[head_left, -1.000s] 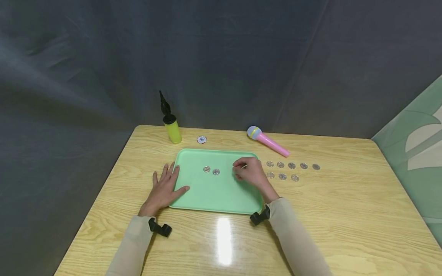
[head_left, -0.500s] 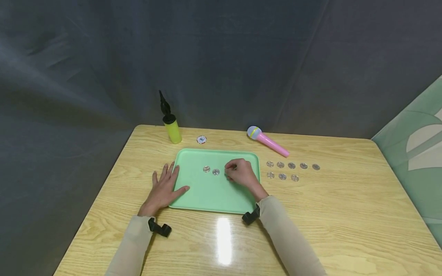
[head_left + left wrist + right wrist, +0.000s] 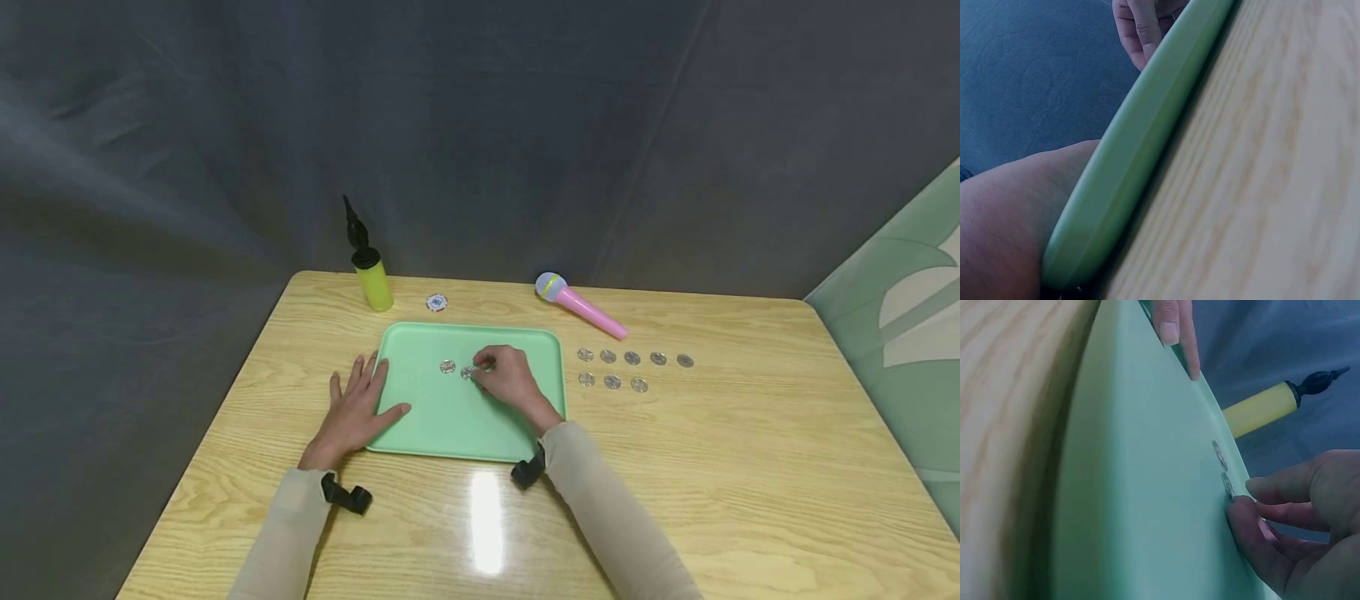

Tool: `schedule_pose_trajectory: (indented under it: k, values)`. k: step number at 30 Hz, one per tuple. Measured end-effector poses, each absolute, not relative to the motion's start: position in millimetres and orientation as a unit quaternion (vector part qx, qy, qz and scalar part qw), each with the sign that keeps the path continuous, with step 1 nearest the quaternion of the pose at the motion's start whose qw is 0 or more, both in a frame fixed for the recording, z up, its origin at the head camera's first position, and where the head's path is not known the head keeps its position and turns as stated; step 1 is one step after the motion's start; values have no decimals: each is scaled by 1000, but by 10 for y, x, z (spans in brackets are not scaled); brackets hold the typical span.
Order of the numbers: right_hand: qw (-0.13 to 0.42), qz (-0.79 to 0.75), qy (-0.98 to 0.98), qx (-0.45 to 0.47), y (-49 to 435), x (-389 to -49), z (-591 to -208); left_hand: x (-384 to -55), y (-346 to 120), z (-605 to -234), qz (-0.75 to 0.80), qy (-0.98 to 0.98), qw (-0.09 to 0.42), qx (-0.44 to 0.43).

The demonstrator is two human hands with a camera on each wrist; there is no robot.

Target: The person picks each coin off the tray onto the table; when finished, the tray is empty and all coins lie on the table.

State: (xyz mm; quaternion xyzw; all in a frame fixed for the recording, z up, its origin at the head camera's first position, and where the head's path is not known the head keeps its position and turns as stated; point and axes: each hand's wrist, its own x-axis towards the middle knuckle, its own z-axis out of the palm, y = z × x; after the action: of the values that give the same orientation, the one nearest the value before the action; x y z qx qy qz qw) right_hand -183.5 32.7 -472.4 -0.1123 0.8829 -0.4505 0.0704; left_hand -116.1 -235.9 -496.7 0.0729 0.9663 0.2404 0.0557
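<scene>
My left hand lies flat with fingers spread at the tray's left edge, its thumb over the rim. The mint-green tray lies on the table and holds two silver coins side by side. Over the tray, my right hand is at the right-hand coin, fingers bent. In the right wrist view, the thumb tip is right at that coin's edge, the index fingertip a little apart from it. The other coin lies just to the left. Nothing shows held between the right thumb and finger.
Right of the tray, several silver coins lie in two rows. A pink toy microphone lies behind the tray's right corner. A poker chip and a yellow-green hand pump with a black nozzle are at the back left. Dark cloth hangs behind.
My right hand has moved left across the tray, up to the right-hand coin. The left hand has stayed in place at the tray's edge.
</scene>
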Motion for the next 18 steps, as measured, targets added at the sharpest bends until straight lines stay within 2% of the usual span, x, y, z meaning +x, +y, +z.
schedule_pose_trajectory:
  k: [4,18]
  values:
    - [38,-417,899,-131,270,-1830,-4744,-1166,-2371,-4971,242,966,54,75]
    - [-1,-353,924,-148,145,-1737,-4725,-1171,-2368,-5003,238,967,51,75]
